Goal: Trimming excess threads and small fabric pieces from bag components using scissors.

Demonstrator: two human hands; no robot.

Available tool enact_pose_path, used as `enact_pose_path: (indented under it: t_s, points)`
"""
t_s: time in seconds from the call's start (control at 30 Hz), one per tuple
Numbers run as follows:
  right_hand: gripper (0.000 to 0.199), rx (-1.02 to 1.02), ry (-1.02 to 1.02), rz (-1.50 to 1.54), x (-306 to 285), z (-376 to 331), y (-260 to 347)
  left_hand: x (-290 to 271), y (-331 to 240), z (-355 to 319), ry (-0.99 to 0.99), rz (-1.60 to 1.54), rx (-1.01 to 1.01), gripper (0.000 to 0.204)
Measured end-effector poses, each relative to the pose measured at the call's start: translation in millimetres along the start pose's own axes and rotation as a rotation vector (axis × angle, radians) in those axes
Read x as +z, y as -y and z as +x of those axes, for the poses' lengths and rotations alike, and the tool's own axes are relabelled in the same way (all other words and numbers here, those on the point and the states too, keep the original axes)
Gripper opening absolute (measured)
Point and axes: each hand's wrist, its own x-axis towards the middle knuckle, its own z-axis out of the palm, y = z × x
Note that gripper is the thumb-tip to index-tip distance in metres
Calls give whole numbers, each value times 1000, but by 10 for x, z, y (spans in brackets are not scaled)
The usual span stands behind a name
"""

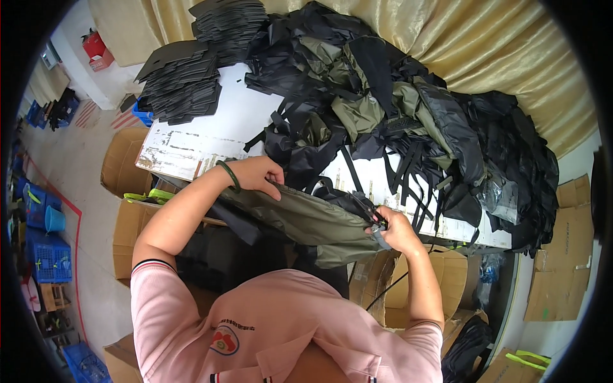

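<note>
1. Cloth could slip first: the olive fabric lies across the centre of the frame, between our two hands, drooping past the near edge of the desk. If we loosened either end, its own weight might pull it down.

2. Our left hand, left of centre, bends its fingers at the fabric's upper edge; we cannot tell how firmly they pinch it, or whether they do. A weak hold there could let that edge sag.

3. Our right hand, right of centre, has its fingers closed around a dark object whose kind we cannot make out. If it has a sharp edge, a careless turn could nick the fabric, so near are the two.

4. Loose straps lie just above that hand in the frame; catching one might drag pieces from the heap at upper centre.

5. A thin black cord slants across the area below our right hand; a sweep of the forearm could snag it.
</note>
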Motion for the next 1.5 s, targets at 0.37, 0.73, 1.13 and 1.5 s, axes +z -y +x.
enact_pose_path:
  t_s: [0.37, 0.73, 1.13, 1.5]
  points:
    - [33, -80, -99, -97, -38, -116, -242, -97, 47, -78, -151, -45, 91, 17]
    - [24, -21, -103, 436, 48, -125, -573, -50, -230, 214, -657, 505, 249, 25]
    - [23, -49, -20, 667, 71, -131, -374, 1132, -784, 1250, 52, -96, 473, 27]
    - [31, -29, -567, 348, -34, -12, -326, -360, -745, 1658, -539, -128, 312, 14]
